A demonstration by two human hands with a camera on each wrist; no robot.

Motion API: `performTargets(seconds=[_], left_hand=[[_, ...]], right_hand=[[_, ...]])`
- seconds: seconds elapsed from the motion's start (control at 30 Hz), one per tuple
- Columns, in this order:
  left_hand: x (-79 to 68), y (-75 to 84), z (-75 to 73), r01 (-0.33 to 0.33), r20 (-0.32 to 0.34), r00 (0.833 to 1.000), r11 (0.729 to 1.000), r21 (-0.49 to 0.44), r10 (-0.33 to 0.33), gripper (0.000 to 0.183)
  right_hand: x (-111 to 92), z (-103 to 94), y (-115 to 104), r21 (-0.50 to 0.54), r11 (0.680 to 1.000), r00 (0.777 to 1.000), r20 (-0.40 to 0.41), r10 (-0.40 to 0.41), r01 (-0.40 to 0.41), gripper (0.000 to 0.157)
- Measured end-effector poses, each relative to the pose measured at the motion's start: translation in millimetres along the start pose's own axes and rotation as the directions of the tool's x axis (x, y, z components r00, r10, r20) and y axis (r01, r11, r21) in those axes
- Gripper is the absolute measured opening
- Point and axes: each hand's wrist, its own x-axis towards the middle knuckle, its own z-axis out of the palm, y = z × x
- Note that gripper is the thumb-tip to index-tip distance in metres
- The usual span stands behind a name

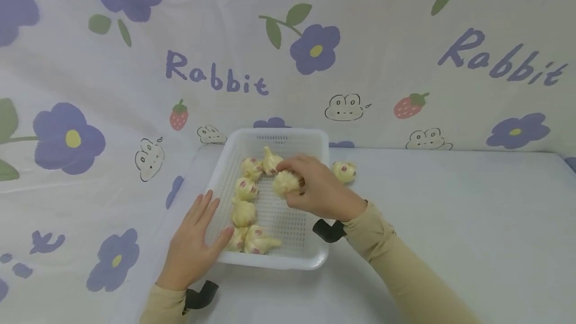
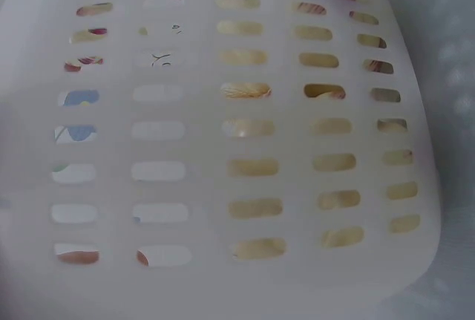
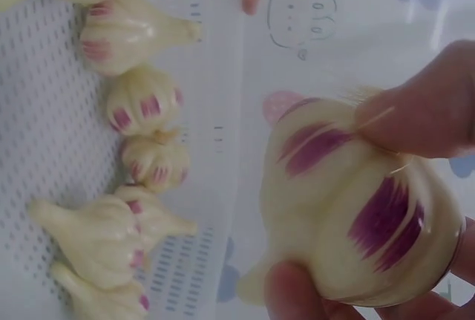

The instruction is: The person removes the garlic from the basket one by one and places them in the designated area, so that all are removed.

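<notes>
My right hand [image 1: 321, 189] is over a white plastic basket [image 1: 292, 262] and holds a garlic bulb [image 1: 286, 183] by thumb and fingers. Close up in the right wrist view, that garlic bulb [image 3: 356, 209] is cream with purple streaks. Below it, several like bulbs [image 1: 244, 212] line the far end, left side and near left corner of the basket. My left hand [image 1: 191, 244] lies at the basket's left rim, fingers extended along the outside and thumb over the near left corner. The left wrist view shows only the slotted basket wall [image 2: 200, 149] with pale bulbs behind it.
One more garlic bulb [image 1: 344, 171] lies on the white table [image 1: 450, 224], just right of the basket. Behind the table hangs a cloth [image 1: 378, 59] printed with flowers, rabbits and strawberries. Each wrist carries a black bracket [image 1: 329, 230].
</notes>
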Motion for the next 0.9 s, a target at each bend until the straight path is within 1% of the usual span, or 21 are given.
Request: performTargets(seconds=[0.07, 0.23, 0.3, 0.47, 0.7, 0.9], left_hand=[[0.1, 0.2, -0.7, -0.006, -0.007, 1.000, 1.000, -0.001, 0.006, 0.068], [0.7, 2.2, -2.0, -0.015, -0.010, 1.000, 1.000, -0.006, 0.015, 0.067], [0.8, 3.0, -2.2, -0.013, -0.009, 1.000, 1.000, -0.007, 0.013, 0.067], [1.2, 3.6, -1.9, -0.006, -0.007, 1.000, 1.000, -0.005, 0.006, 0.068], [0.7, 3.4, -0.8, 0.000, -0.003, 1.000, 1.000, -0.005, 0.000, 0.068], [-0.5, 2.0, -1.0, -0.001, -0.007, 1.000, 1.000, -0.008, 0.001, 0.067]], right_hand=[[-2.6, -2.9, 1.3, 0.008, 1.000, 1.000, -0.012, 0.003, -0.003, 0.050], [-9.3, -9.8, 5.2, 0.009, 0.999, 0.999, -0.024, 0.041, -0.041, 0.051], [-11.3, -11.9, 6.7, 0.005, 0.999, 0.998, -0.030, 0.052, -0.052, 0.051], [-14.7, -15.2, 12.3, -0.004, 0.999, 0.997, -0.060, 0.046, -0.046, 0.053], [-21.0, -19.3, 18.9, -0.021, 0.996, 0.991, -0.098, 0.089, -0.091, 0.055], [-26.3, -23.1, 21.7, -0.026, 0.996, 0.988, -0.133, 0.077, -0.082, 0.053]])
